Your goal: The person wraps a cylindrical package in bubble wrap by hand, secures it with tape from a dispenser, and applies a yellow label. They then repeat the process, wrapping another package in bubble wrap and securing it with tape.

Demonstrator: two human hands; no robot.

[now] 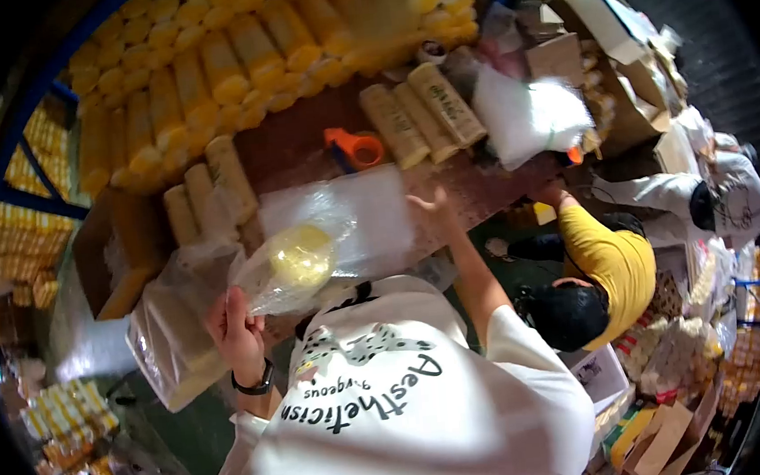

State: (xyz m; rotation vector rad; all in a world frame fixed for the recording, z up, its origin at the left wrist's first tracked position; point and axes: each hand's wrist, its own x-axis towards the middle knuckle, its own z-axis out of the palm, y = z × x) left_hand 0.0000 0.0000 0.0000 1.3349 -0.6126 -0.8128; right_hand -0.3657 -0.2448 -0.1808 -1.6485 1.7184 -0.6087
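My left hand [237,327], with a dark watch on the wrist, is closed on the gathered end of a clear plastic bag [261,263]. Inside the bag sits a round yellow item [305,254], its exact kind blurred by the shiny film. It lies over the near left part of a translucent plastic sheet [376,209] on the table. My right hand [434,205] is at the sheet's right edge, fingers spread and holding nothing. Beyond the sheet is an orange tape dispenser [357,148].
Pale wrapped rolls [394,127] lie on the reddish table [287,138], with others [231,179] at left. A wall of yellow packs [228,66] rises behind. An open carton [118,254] stands left, a white bag [523,123] right. A person in yellow [612,264] works at right.
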